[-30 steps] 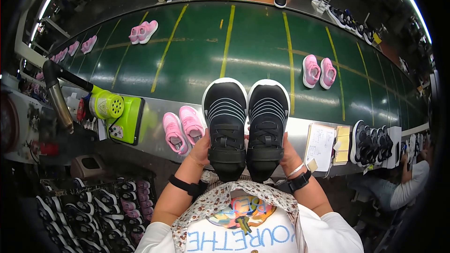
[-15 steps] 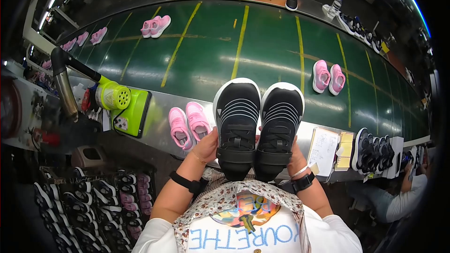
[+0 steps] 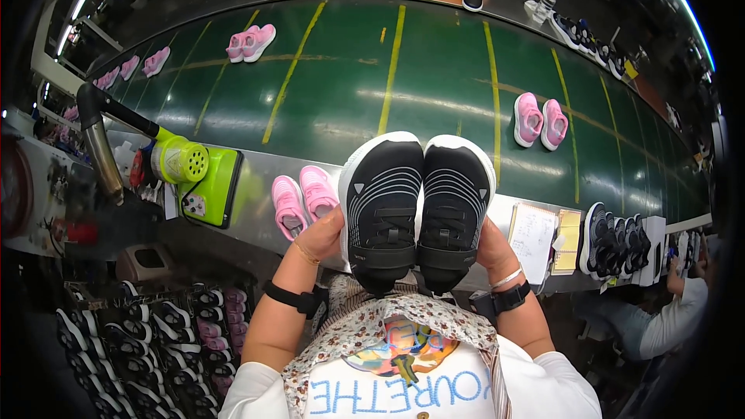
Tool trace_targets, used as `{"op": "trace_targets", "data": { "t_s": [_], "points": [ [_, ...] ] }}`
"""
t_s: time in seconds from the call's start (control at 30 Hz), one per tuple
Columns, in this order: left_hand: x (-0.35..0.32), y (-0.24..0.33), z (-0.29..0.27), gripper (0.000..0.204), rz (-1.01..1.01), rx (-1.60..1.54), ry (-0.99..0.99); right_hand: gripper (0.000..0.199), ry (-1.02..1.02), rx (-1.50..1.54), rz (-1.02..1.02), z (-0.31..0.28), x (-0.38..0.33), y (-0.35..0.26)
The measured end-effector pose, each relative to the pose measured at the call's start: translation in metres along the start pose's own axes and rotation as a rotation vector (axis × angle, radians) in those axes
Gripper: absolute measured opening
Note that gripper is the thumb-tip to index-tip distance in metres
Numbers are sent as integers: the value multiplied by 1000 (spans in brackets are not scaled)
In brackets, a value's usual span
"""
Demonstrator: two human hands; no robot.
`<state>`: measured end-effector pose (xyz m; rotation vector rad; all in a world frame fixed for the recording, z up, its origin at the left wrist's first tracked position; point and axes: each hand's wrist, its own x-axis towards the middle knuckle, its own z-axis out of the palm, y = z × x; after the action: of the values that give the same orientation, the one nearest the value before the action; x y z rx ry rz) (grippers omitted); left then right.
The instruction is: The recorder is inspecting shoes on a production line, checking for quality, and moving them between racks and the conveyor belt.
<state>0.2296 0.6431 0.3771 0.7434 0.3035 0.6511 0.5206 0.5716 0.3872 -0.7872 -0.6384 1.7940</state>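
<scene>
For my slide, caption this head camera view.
Both hands, left and right, hold a black shoe pair side by side above a green conveyor belt.

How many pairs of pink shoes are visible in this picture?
4, perhaps more hidden: one pair of small pink shoes beside the left hand, one pair on the green belt at right, one pair far up the belt, one pair at the left edge. Fainter pink shapes further left are unclear.

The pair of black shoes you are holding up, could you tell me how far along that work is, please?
In hand: left hand and right hand hold the pair of black strap shoes with white soles side by side. Apparently done: dark shoes lined up at the right. Left: pink shoes beside the green conveyor belt.
</scene>
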Motion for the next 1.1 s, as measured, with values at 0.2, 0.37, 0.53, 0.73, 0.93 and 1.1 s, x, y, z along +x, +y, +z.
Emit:
{"op": "trace_targets", "data": {
  "t_s": [0.2, 0.37, 0.53, 0.73, 0.93, 1.1],
  "points": [
    [1, -4, 3, 67, -19, -34, 38, 57, -32, 38, 34, -2, -1, 6],
    [13, -21, 11, 93, -111, -155, -12, 67, -182, 224, 37, -16, 2, 36],
    [15, -28, 11, 103, -127, -184, 40, 82, -157, 195, 58, -21, 4, 38],
    [15, -33, 3, 103, -133, -220, 27, 83, -133, 248, 74, -15, 8, 38],
    [16, -27, 9, 104, -120, -201, 17, 92, -36, 104, 53, -8, 9, 34],
    [16, -22, 11, 103, -134, -149, 14, 90, 24, 114, 90, -12, 8, 33]
  ]
}}
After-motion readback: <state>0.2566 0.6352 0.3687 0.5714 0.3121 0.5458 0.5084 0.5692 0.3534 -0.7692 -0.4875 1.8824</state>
